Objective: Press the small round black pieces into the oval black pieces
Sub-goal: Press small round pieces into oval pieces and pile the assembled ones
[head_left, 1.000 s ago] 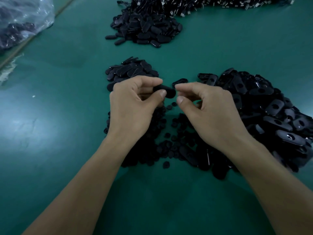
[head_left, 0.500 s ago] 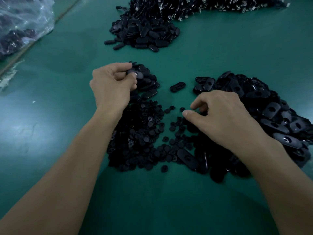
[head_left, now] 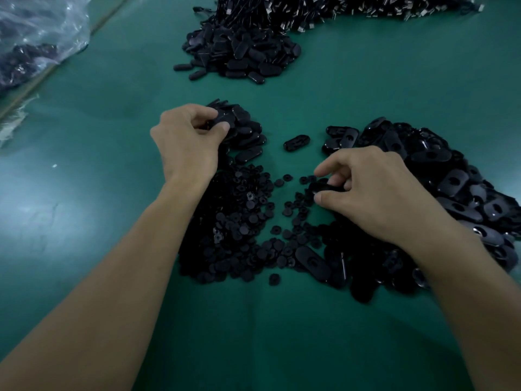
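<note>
My left hand (head_left: 187, 139) rests at the small pile of finished oval pieces (head_left: 248, 136), thumb and fingers pinching one oval piece (head_left: 222, 119) on top of it. My right hand (head_left: 375, 193) hovers low over the spread of small round black pieces (head_left: 239, 221), its thumb and curled fingers gripping an oval black piece (head_left: 321, 187). A heap of open oval pieces with holes (head_left: 451, 179) lies to the right, partly under my right forearm. One oval piece (head_left: 296, 142) lies alone between the piles.
A bigger heap of oval pieces (head_left: 242, 55) sits farther back, with a mass of corded tags (head_left: 338, 7) behind it. A clear plastic bag (head_left: 36, 38) lies at the far left. The green table mat (head_left: 84, 193) shows bare at left and near me.
My hands parted from pressing together. The left carried an oval piece to the small pile at upper left. The right dropped toward the round pieces and now grips an oval piece.
</note>
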A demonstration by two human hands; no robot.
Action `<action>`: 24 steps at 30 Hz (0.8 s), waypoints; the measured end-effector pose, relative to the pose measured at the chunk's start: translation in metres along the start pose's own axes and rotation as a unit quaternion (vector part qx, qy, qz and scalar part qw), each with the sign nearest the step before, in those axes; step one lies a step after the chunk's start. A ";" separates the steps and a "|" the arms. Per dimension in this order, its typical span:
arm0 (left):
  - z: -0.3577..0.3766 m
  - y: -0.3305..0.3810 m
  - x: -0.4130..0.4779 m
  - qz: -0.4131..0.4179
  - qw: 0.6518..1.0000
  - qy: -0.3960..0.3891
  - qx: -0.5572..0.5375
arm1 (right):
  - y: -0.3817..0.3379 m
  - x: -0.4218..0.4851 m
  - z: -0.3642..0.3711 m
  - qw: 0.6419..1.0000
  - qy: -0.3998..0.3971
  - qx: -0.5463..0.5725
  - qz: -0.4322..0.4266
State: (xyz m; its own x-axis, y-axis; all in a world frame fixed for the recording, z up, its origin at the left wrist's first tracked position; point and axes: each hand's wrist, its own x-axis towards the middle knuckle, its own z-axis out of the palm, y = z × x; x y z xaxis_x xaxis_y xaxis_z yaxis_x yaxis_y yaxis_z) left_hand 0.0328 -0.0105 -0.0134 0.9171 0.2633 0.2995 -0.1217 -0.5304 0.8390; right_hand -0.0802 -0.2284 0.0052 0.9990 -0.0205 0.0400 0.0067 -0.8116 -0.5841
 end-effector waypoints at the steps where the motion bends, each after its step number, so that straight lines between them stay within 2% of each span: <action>1: 0.001 0.000 0.000 0.004 1.000 -0.002 0.013 | 0.000 0.000 0.000 1.000 0.004 0.002 0.000; 5: -0.001 0.003 -0.004 0.010 0.999 -0.008 0.049 | -0.001 0.001 0.000 0.999 0.024 0.020 -0.008; 9: -0.008 0.020 -0.021 0.054 0.997 -0.029 0.045 | -0.005 -0.001 0.001 0.994 0.084 0.055 -0.037; 14: -0.013 0.037 -0.063 0.080 0.990 -0.117 -0.010 | -0.016 -0.002 0.007 0.974 0.151 0.135 -0.098; 18: -0.017 0.039 -0.077 0.002 0.976 -0.197 -0.092 | -0.019 -0.004 0.014 0.960 0.179 0.172 -0.128; 21: -0.020 0.041 -0.079 -0.076 0.945 -0.245 -0.204 | -0.018 -0.004 0.017 0.954 0.185 0.187 -0.146; 24: -0.021 0.042 -0.078 -0.105 0.915 -0.267 -0.283 | -0.016 -0.003 0.020 0.949 0.186 0.197 -0.161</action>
State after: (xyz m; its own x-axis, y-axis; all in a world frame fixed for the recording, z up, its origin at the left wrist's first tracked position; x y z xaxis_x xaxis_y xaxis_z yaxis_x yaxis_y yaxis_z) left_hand -0.0519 -0.0363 0.0082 0.9791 -0.2007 -0.0337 0.0402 0.0286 0.9988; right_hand -0.0827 -0.2038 -0.0021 0.8576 -0.0722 0.5093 0.3990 -0.5315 -0.7472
